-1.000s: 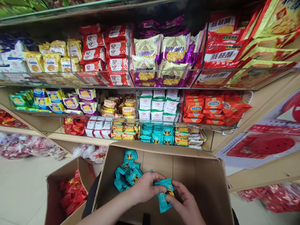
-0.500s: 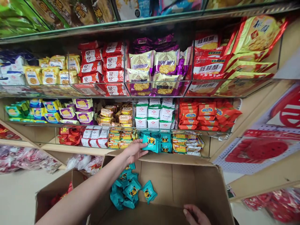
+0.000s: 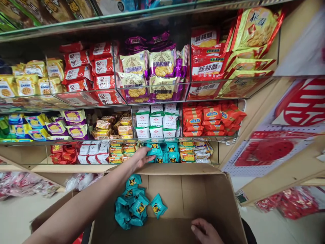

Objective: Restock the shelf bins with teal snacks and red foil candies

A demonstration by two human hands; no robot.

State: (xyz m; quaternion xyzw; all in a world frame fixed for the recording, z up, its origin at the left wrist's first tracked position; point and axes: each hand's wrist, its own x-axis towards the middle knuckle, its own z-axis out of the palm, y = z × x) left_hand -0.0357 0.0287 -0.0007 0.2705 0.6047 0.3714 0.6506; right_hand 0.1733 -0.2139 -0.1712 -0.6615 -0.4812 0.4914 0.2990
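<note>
My left hand (image 3: 142, 157) reaches over the box into the lower shelf, its fingers closed on a teal snack packet (image 3: 154, 149) with a yellow and black emblem. That packet is level with the other teal packets (image 3: 172, 157) stacked in the same compartment. Below my left forearm, a loose pile of teal packets (image 3: 130, 203) lies in the open cardboard box (image 3: 203, 193), and a single one (image 3: 158, 205) rests to the right of the pile. Low in the box's right half is my right hand (image 3: 204, 231), partly cut off by the frame; its fingers are apart and hold nothing.
Clear dividers and a glass front lip (image 3: 152, 88) bound the shelf compartments. Orange-red packets (image 3: 212, 115) and white-green packets (image 3: 156, 121) fill the row above. A second cardboard box (image 3: 56, 206) stands at left. Bagged red goods (image 3: 289, 203) lie at lower right.
My left hand has brought the teal packet further into the shelf compartment, against the stacked ones. The whole view has shifted, so the shelves appear further left. My right hand stays low in the box.
</note>
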